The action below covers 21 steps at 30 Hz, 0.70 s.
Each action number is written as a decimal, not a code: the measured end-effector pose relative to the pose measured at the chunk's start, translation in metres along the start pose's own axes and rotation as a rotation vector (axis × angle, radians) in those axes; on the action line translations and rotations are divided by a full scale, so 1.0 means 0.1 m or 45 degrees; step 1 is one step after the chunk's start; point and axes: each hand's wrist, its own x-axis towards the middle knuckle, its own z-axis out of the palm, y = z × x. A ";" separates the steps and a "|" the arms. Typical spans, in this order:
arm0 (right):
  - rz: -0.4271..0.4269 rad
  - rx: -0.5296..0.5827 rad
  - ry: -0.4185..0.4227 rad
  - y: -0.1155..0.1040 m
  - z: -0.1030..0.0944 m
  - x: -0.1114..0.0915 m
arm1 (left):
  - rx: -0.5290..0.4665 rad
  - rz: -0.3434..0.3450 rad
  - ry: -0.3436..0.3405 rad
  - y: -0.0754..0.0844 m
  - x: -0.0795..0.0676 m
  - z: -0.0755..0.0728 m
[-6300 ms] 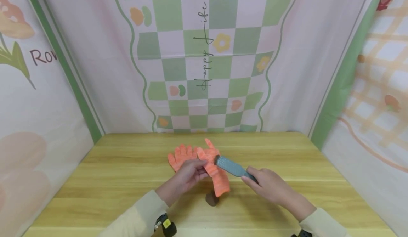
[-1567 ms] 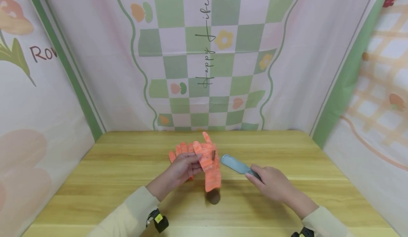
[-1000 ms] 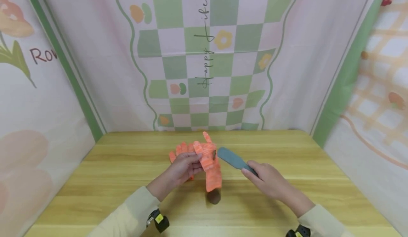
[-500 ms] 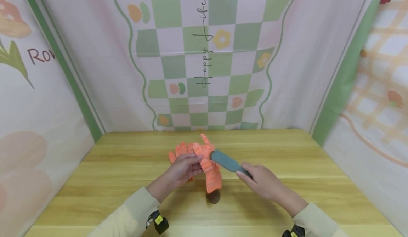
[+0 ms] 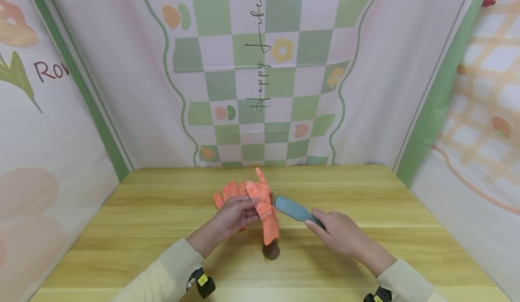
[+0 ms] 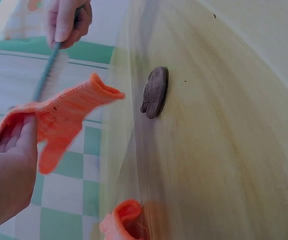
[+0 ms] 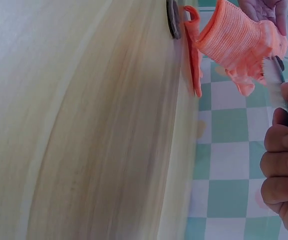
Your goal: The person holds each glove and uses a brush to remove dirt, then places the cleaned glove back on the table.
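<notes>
Your left hand [image 5: 233, 215] pinching orange glove [image 5: 263, 208] above table [image 5: 162, 252] — your right hand [image 5: 343, 233] gripping blue brush [image 5: 291, 209], bristles [image 7: 273, 82] hovering just beside glove. Second glove [image 5: 232, 190] lying behind left hand; brown lump [image 5: 271, 251] resting on table below raised glove.

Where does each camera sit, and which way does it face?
Head: worn on the head, facing forward and down at the table; left hand, right hand and sleeves show.
Left wrist: on that wrist, facing the held orange glove; left hand near, right hand beyond.
Right wrist: on that wrist, facing the brush; right hand near, left hand beyond.
Shared: both wrist views show the brown lump.
</notes>
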 end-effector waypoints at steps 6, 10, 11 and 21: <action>0.068 -0.059 -0.004 0.08 0.00 -0.06 | 0.012 -0.001 0.016 0.03 -0.01 0.00; 0.088 -0.006 0.020 0.10 -0.03 -0.08 | 0.030 0.005 0.015 0.04 -0.01 0.00; 0.085 0.011 0.028 0.10 -0.03 -0.08 | 0.029 0.004 0.016 0.04 -0.01 0.00; -0.006 0.179 0.096 0.01 -0.04 -0.01 | 0.011 0.002 0.037 0.03 0.00 0.01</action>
